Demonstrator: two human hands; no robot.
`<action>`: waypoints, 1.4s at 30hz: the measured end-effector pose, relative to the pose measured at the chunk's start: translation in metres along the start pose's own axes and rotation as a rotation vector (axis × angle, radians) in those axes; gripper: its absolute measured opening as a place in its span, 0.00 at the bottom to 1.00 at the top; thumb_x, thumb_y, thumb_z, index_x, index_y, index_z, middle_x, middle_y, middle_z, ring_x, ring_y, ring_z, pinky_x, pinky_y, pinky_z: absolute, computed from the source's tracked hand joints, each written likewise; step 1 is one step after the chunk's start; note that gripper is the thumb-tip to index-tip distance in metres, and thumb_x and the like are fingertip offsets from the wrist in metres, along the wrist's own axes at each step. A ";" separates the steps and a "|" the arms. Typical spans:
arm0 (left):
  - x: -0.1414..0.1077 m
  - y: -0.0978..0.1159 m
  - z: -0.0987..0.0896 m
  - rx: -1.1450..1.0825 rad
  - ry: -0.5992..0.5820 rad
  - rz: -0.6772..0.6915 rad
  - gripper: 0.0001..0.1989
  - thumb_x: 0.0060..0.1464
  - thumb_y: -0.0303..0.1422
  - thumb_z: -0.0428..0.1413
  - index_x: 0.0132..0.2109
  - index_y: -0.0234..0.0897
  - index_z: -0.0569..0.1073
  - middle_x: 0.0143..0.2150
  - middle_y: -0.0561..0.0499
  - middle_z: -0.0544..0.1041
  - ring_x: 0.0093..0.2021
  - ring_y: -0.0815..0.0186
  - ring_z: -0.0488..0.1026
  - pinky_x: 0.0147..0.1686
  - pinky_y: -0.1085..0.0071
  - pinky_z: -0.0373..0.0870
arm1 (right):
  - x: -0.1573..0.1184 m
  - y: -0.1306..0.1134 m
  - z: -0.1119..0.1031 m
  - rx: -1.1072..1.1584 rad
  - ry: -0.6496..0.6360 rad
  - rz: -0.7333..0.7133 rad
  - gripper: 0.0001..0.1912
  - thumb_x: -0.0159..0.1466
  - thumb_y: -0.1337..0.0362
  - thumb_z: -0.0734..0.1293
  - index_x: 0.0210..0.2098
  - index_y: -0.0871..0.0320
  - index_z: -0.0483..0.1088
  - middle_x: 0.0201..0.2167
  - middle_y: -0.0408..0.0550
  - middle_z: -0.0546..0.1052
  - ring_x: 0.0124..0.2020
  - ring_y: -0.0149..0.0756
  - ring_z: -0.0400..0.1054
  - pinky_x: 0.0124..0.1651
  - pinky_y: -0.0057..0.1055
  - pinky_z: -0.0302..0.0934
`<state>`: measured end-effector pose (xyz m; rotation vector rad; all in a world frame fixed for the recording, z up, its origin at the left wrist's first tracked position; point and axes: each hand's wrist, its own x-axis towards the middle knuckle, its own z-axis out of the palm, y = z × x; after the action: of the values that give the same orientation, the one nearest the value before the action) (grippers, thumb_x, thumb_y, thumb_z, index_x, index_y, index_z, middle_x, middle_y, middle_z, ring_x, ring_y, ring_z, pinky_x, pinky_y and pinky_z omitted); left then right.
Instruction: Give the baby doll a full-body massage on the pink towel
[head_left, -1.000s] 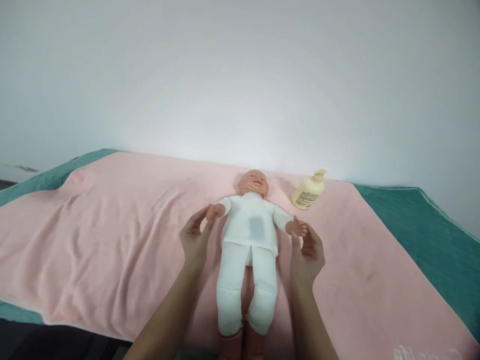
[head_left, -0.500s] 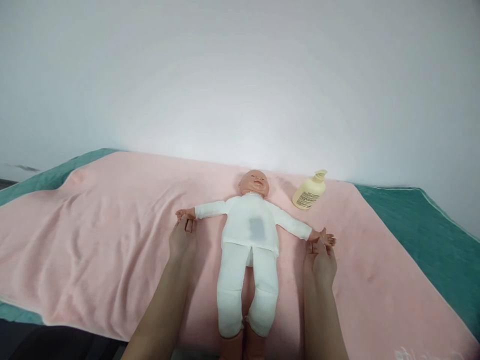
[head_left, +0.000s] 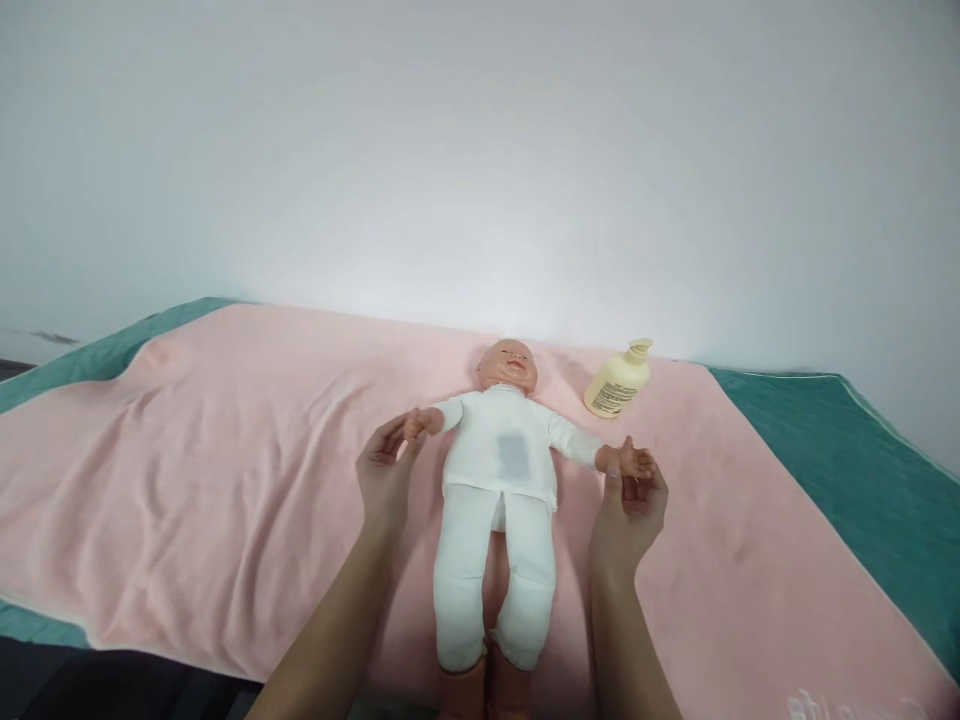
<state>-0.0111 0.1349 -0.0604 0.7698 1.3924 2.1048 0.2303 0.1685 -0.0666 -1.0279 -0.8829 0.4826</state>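
A baby doll (head_left: pixel 501 450) in white cloth lies on its back, its head toward the wall and its legs toward me. A grey patch marks the chest. My left hand (head_left: pixel 388 472) is closed around the doll's hand (head_left: pixel 422 422) on the left side, thumb in front and fingers behind. On the other side, my right hand (head_left: pixel 630 510) grips the doll's other hand (head_left: pixel 627 461), with the thumb at its wrist and the fingers beneath. Both doll arms are raised a little off the blanket.
A pale yellow pump bottle (head_left: pixel 617 383) stands to the right of the doll's head. Below everything spreads a wrinkled pink blanket (head_left: pixel 187 470), over a green cover (head_left: pixel 840 460) that shows at the sides. A white wall (head_left: pixel 480 160) rises behind.
Both my hands have lifted and moved inward, bringing the doll's hands closer to its body. The doll's trunk and the bottle stay where they were.
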 end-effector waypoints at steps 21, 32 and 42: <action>-0.024 -0.004 0.019 0.523 -0.747 0.699 0.15 0.58 0.24 0.53 0.48 0.45 0.77 0.50 0.50 0.79 0.55 0.61 0.73 0.55 0.59 0.66 | -0.023 -0.004 0.014 -0.336 -0.614 -0.753 0.21 0.62 0.74 0.66 0.51 0.47 0.72 0.45 0.47 0.77 0.48 0.39 0.72 0.50 0.44 0.69; -0.023 -0.001 0.011 0.159 -0.395 0.192 0.10 0.50 0.31 0.62 0.42 0.41 0.79 0.46 0.47 0.80 0.51 0.56 0.75 0.55 0.56 0.69 | -0.019 -0.002 0.010 -0.178 -0.352 -0.272 0.14 0.61 0.66 0.68 0.47 0.54 0.72 0.45 0.49 0.76 0.48 0.40 0.71 0.54 0.46 0.65; 0.017 -0.015 -0.016 -0.296 0.163 -0.248 0.09 0.57 0.31 0.59 0.46 0.40 0.76 0.49 0.49 0.76 0.53 0.66 0.73 0.57 0.68 0.68 | 0.025 0.032 -0.022 0.173 0.054 0.332 0.27 0.55 0.59 0.73 0.52 0.57 0.67 0.57 0.52 0.69 0.58 0.40 0.64 0.60 0.41 0.61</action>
<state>-0.0327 0.1413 -0.0761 0.2975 1.1491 2.1435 0.2643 0.1892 -0.0907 -1.0265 -0.6117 0.7926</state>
